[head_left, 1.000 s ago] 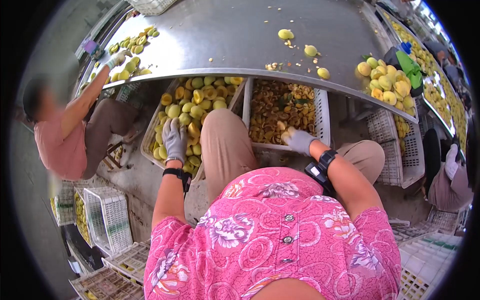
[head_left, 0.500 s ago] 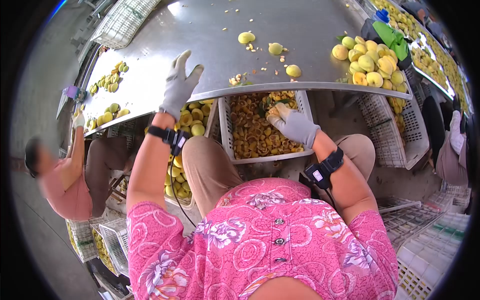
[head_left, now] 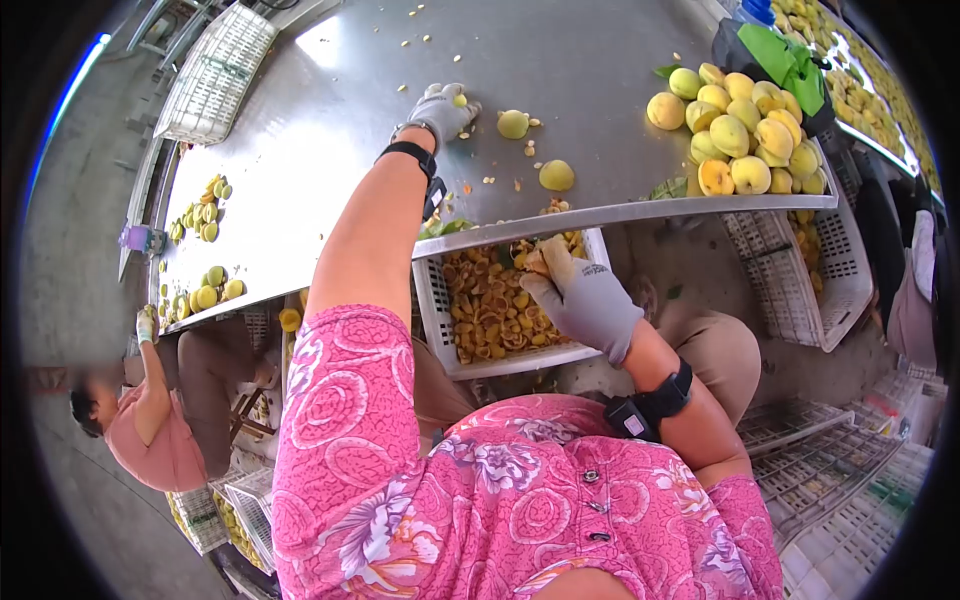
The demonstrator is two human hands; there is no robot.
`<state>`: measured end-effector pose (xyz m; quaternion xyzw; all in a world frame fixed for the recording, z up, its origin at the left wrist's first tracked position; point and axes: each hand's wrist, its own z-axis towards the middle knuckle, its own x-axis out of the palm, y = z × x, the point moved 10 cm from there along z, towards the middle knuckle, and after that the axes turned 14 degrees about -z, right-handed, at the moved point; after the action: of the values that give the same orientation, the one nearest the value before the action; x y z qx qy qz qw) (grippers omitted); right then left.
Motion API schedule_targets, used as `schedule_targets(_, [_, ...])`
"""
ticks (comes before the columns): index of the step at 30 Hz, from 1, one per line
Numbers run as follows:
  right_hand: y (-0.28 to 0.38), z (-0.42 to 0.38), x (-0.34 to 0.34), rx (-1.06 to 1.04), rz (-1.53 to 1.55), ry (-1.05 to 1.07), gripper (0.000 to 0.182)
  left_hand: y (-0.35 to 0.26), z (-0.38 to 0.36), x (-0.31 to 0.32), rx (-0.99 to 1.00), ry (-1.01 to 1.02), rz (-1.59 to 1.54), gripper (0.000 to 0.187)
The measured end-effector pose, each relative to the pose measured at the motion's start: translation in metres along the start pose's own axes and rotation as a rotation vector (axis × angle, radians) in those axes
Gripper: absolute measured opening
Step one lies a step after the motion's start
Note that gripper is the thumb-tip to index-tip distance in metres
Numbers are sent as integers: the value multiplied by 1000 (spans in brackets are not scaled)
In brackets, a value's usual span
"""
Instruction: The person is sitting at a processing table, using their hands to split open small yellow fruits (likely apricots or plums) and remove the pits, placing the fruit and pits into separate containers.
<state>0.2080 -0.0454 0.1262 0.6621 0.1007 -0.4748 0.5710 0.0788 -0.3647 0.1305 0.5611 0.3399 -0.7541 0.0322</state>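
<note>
My left hand (head_left: 443, 112), in a grey glove, reaches across the metal table (head_left: 350, 150). Its fingers curl over a yellow-green peach (head_left: 460, 101), which shows between them. Two more peaches lie to its right, a small one (head_left: 512, 124) and another peach (head_left: 557, 175) nearer the edge. My right hand (head_left: 590, 305), also gloved, is closed above a white crate (head_left: 500, 368) of cut peach pieces (head_left: 490, 300) below the table edge. Something brownish shows at its thumb and fingertips; I cannot tell what it is.
A heap of peaches (head_left: 745, 130) sits at the table's right corner beside a green bag (head_left: 785, 65). An empty-looking white basket (head_left: 215, 75) stands at the back left. Another person (head_left: 160, 430) works at the left edge near cut fruit (head_left: 207, 292). Stacked crates (head_left: 830, 480) stand lower right.
My left hand has gone from open above the table edge, forward and right, onto the farthest peach. My right hand stays over the crate, slightly lower. The view has shifted.
</note>
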Motion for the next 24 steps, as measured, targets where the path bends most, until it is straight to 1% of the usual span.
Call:
schedule_targets(2, [1,-1,-1,7,2,10,24,5,-11,27,14,152,90,56])
schedule_targets(3, [3,0,-2,-9,2,-2,25,11,-14,23,-40,118,79,48])
schedule_targets(4, [5,-2,-1,-21,-1,-7,25,12,-19,23,-37,118,84,48])
schedule_targets(5, [3,0,2,-21,-1,-7,25,9,-26,21,-33,119,15,43])
schedule_targets(6, [4,-1,4,-20,63,-14,24,6,-36,11,-31,114,-47,38])
schedule_targets(7, [6,0,4,-19,122,-24,23,16,-35,10,22,59,-282,30])
schedule_targets(8, [15,-2,2,-33,125,-31,23,16,-46,2,26,47,-272,30])
schedule_targets(10, [13,1,2,66,214,-19,24,38,-63,6,-159,-10,-750,26])
schedule_targets(11, [12,6,11,51,272,5,24,27,-91,1,-151,86,-696,29])
schedule_targets(12, [14,11,12,48,270,3,24,29,-100,-3,-148,84,-696,29])
schedule_targets(14, [14,4,8,97,354,-24,22,1,-117,-11,-5,68,-677,31])
schedule_targets(15, [30,3,-9,-71,344,-255,16,-1,-120,-11,-43,102,-723,34])
schedule_targets(16, [28,-2,-12,-64,337,-259,16,-10,-125,-10,-38,109,-730,34])
schedule_targets(17, [27,-8,-14,36,442,-166,19,-37,-139,-11,-3,155,-657,36])
schedule_targets(18, [24,-9,-7,132,561,-66,21,-55,-147,-12,21,195,-571,39])
schedule_targets(19, [20,-10,-7,160,638,-35,16,-78,-152,-9,122,208,-379,43])
schedule_targets(20, [20,-13,-13,159,628,-42,16,-91,-153,-2,131,205,-387,43])
schedule_targets(22, [15,-15,-17,197,848,-68,13,-119,-158,22,285,335,-204,51])
schedule_targets(23, [8,-14,-23,173,811,-122,14,-127,-158,24,296,335,-208,51])
schedule_targets(24, [4,-12,-19,173,812,-122,14,-124,-158,28,241,368,-190,51])
